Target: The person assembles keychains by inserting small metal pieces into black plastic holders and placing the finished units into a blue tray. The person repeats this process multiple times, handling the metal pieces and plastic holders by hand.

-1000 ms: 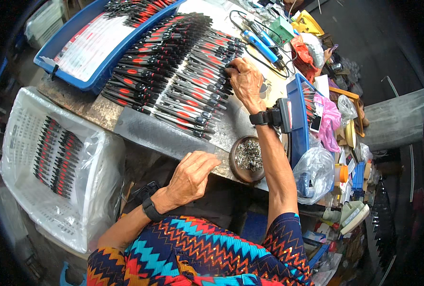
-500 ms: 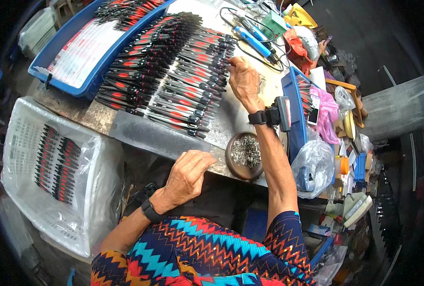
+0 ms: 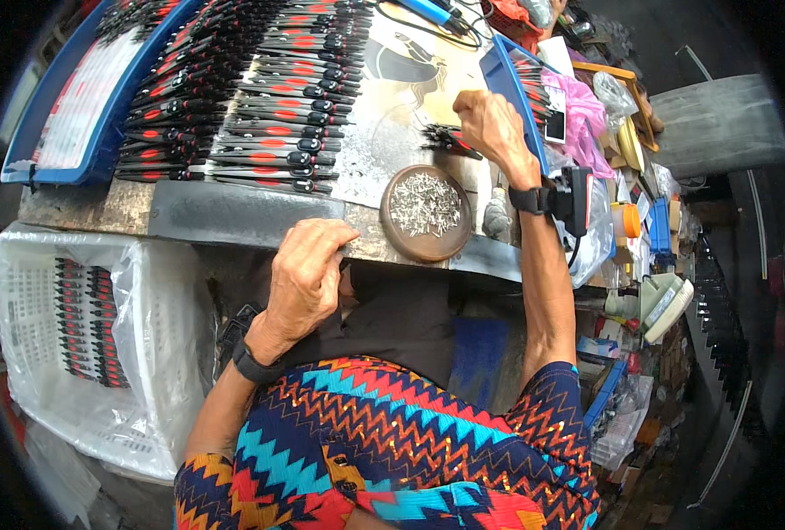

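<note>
My left hand [image 3: 306, 272] is closed at the table's front edge, thumb and fingers pressed together; whatever they may pinch is hidden. My right hand [image 3: 496, 134] is raised over the right part of the table, its fingers curled closed, and I cannot make out anything in them. Just left of it lies a small bunch of black slender parts [image 3: 448, 139]. A round brown bowl [image 3: 392, 231] of small silvery metal pieces stands between my hands. Long rows of grey and black pens [image 3: 278, 131] with red ovals lie stacked to the left.
A blue bin [image 3: 99, 146] with pens and a printed sheet sits far left. Below it a white plastic-lined basket [image 3: 167, 318] holds more pens. Another blue bin [image 3: 509, 84] stands beyond my right hand. A blue pen-shaped tool [image 3: 428, 11] with a cord lies at the back.
My right hand has moved from beside the pen rows rightward, toward the bowl and the right-hand blue bin. My left hand stays closed near the table edge. The view has shifted.
</note>
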Tool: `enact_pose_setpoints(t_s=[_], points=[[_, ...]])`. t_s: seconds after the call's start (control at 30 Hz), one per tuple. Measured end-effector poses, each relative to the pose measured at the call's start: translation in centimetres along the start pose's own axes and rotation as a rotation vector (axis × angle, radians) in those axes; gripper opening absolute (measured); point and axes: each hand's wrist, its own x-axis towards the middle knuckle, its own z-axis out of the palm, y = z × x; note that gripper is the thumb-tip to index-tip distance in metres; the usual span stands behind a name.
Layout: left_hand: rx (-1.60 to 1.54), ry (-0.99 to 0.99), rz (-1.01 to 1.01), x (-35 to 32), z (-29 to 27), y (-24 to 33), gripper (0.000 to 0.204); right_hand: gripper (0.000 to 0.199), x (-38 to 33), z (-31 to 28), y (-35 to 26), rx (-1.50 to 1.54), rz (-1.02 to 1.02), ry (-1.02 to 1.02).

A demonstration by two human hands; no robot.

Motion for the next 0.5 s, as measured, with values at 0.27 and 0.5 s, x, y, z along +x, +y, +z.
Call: enact_pose_setpoints(t_s=[0.27,0.5], points=[[-0.007,-0.015,-0.035,0.1,-0.1,0.3,0.029,0.014,-4.0,2.6,0.6,-0.145,-0.037,0.017],[-0.004,-0.015,-0.053,0.2,-0.1,0.5,0.028,0.013,-4.1,3.7,-0.2,-0.288,-0.136,0.095]])
